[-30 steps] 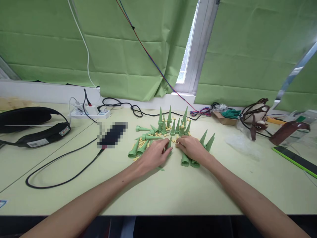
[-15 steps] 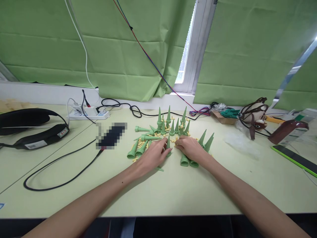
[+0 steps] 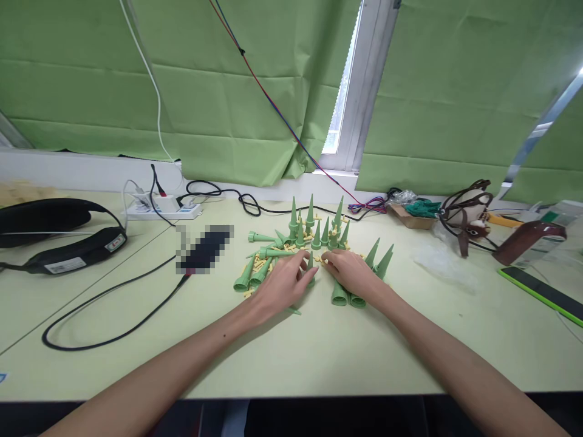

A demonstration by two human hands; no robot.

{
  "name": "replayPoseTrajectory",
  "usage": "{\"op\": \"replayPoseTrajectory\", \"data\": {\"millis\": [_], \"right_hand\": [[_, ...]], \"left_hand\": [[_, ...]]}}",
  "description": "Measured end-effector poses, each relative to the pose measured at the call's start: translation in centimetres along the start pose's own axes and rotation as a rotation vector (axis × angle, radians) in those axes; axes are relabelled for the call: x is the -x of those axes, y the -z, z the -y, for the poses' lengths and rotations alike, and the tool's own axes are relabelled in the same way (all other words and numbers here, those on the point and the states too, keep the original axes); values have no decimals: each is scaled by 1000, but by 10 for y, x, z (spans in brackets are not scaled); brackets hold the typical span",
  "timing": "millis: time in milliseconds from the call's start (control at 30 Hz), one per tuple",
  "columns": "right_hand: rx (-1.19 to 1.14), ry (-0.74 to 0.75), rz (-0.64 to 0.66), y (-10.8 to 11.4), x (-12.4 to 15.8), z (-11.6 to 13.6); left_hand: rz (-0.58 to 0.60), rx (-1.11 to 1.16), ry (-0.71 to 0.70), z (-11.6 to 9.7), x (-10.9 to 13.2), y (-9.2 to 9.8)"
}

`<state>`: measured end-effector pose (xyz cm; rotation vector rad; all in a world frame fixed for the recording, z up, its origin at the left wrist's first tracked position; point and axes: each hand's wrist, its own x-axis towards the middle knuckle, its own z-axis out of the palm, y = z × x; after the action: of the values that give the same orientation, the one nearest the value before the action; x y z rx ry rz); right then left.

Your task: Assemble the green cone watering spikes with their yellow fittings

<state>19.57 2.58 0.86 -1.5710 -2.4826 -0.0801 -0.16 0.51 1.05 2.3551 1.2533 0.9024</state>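
My left hand [image 3: 286,283] is beside a green plastic spike [image 3: 310,262] standing tip up. Its thumb is stretched out across the front of the spike, apart from the fingers, which curl behind. My right hand [image 3: 350,270] is closed in a pinch at a small yellow plastic piece [image 3: 323,258], partly hidden by the fingertips. Behind both hands several green spikes [image 3: 317,237] stand upright among scattered yellow pieces. More green spikes [image 3: 243,278] lie on their sides left of my left hand. Two spikes [image 3: 339,295] lie under my right hand with their hollow ends toward me.
A power strip [image 3: 177,212] and black cables are at the back left. A black neckband device [image 3: 77,252] lies far left, near a blurred-out dark object [image 3: 204,249]. To the right are a cardboard box [image 3: 412,217], a plastic bag [image 3: 444,264], a brown bottle [image 3: 531,240] and a green-edged phone [image 3: 544,293].
My left thumb has lifted and straightened across the front of the upright spike. My right hand has barely shifted. The spikes stay where they were.
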Motion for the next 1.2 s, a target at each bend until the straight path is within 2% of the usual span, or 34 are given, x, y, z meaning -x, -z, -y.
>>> {"op": "replayPoseTrajectory", "data": {"millis": [100, 233, 400, 533, 700, 800, 967, 1200], "right_hand": [[-67, 7, -49, 0, 1, -1], [-182, 50, -153, 0, 3, -4], [-379, 141, -370, -1, 5, -1], [-505, 165, -553, 0, 12, 5], [-563, 193, -659, 1, 21, 14], [-577, 219, -666, 1, 25, 19], [-592, 247, -653, 1, 26, 23], [-771, 185, -574, -4, 26, 21]], "left_hand": [[-70, 14, 0, -1, 1, 0], [-237, 4, -62, -2, 0, 1], [-380, -17, -192, -3, 0, 1], [-307, -53, -274, -4, 2, 0], [-138, -46, -228, -2, 4, -1], [-95, -32, -222, -1, 4, -2], [-93, -26, -300, 0, 4, -3], [-163, -43, -317, 0, 5, -3]]}}
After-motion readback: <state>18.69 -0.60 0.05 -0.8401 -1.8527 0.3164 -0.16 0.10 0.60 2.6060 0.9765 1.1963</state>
